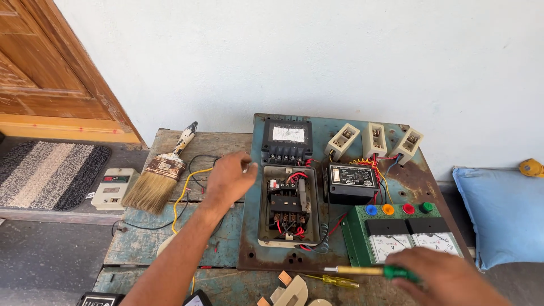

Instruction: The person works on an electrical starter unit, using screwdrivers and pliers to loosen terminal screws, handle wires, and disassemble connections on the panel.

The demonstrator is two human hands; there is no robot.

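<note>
My right hand (447,277) is clenched around the green handle of a screwdriver (368,271), low at the near edge of the board (252,249). The tool lies almost level, its long axis running left to right: the handle sits inside my fist and the yellowish shaft sticks out to the left of it, tip pointing toward the bottom corner of the open starter box (289,207). Just below and left of that tip a second, yellow screwdriver (331,280) lies on the bench, tilted only slightly off the same line, with a few copper pieces (283,277) beside it. Directly above my fist is the green meter panel (405,233) with its two dials and a row of blue, orange, red and green buttons. My left hand (229,178) is released, fingers loosely spread and holding nothing; it hovers at the upper left corner of the starter box, by the board's left edge. Left of that hand a paint brush (158,181) rests on the wooden bench (141,243), bristles toward me, and yellow and black wires (184,195) trail beneath my wrist. Beyond the starter box stand a black relay (351,182) and three white fuse holders (374,140).
</note>
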